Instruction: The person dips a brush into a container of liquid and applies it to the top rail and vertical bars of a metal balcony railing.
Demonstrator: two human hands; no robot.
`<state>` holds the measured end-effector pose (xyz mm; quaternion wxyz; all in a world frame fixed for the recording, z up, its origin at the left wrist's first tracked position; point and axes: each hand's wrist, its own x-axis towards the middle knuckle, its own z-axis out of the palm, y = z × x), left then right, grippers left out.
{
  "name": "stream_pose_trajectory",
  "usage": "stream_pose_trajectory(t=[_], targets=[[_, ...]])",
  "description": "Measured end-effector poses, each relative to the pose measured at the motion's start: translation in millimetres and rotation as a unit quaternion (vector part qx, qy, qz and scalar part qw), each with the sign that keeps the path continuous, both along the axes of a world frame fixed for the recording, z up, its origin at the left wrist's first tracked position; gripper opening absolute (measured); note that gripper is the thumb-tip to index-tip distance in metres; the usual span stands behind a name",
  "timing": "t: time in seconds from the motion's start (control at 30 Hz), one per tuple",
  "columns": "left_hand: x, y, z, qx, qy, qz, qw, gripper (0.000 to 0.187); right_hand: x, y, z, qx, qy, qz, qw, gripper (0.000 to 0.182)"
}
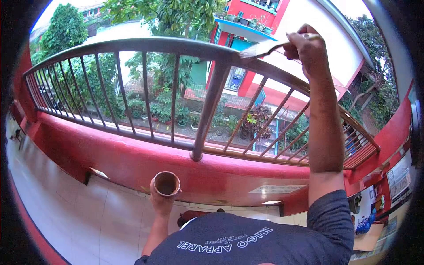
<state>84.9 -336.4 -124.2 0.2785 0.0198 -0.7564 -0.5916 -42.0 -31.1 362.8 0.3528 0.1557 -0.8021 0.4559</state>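
My right hand (308,47) is raised and closed round the handle of a paintbrush (259,49). The pale bristles point left and meet, or nearly meet, the top rail of a metal railing (190,47). Low on the left, my left hand (160,202) grips a round cup (167,183) from below and the side. Its open mouth faces up, with brown liquid or brown staining inside. The railing looks dark and glossy on the left, while the bars to the right of the thick post (213,104) look lighter brown and duller.
Below the railing runs a red wall ledge (119,148). Pale floor tiles (79,212) lie to the left. Beyond the railing are trees (64,33), potted plants and a red and white building (304,26). A wooden table (369,237) stands at the lower right.
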Motion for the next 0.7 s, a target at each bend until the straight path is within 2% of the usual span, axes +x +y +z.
stream_pose_trajectory(t=[0.07, 0.1, 0.17, 0.2, 0.27, 0.3, 0.4, 0.47, 0.5, 0.63, 0.7], targets=[[5, 0, 11, 0.002, 0.018, -0.002, 1.0, 0.095, 15, 5, -18, -0.032, 0.035, -0.029, 0.998, 0.011], [6, 0, 19, 0.005, 0.03, -0.001, 1.0, 0.095, 12, 26, -34, 0.145, 0.195, -0.101, 0.965, 0.01], [11, -1, 28, -0.006, 0.023, -0.007, 1.0, 0.095, 32, 25, -66, 0.122, 0.284, -0.123, 0.943, 0.011], [12, 0, 29, -0.012, 0.02, -0.011, 1.0, 0.096, 52, 2, -87, -0.075, 0.207, -0.074, 0.973, 0.012], [9, -1, 8, 0.005, 0.02, -0.021, 1.0, 0.096, 51, -2, -127, -0.11, 0.265, 0.003, 0.958, 0.014], [8, -2, 1, 0.011, 0.021, -0.026, 0.999, 0.097, 51, -8, -143, -0.11, 0.261, -0.004, 0.959, 0.014], [16, -4, 37, -0.09, -0.01, 0.015, 0.996, 0.097, 51, -22, -164, -0.11, 0.237, -0.011, 0.965, 0.017], [17, -7, 35, -0.087, 0.004, 0.023, 0.996, 0.098, 42, -17, -174, -0.091, 0.236, -0.015, 0.967, 0.017], [16, -8, 33, -0.085, 0.012, 0.027, 0.996, 0.099, 37, -18, -177, -0.131, 0.248, 0.024, 0.96, 0.018], [20, -8, 23, -0.123, -0.007, 0.052, 0.991, 0.101, 5, -7, -191, -0.061, 0.275, -0.032, 0.959, 0.018], [20, -11, 16, -0.112, 0.002, 0.044, 0.993, 0.101, 6, 3, -197, -0.091, 0.234, -0.037, 0.967, 0.018]])
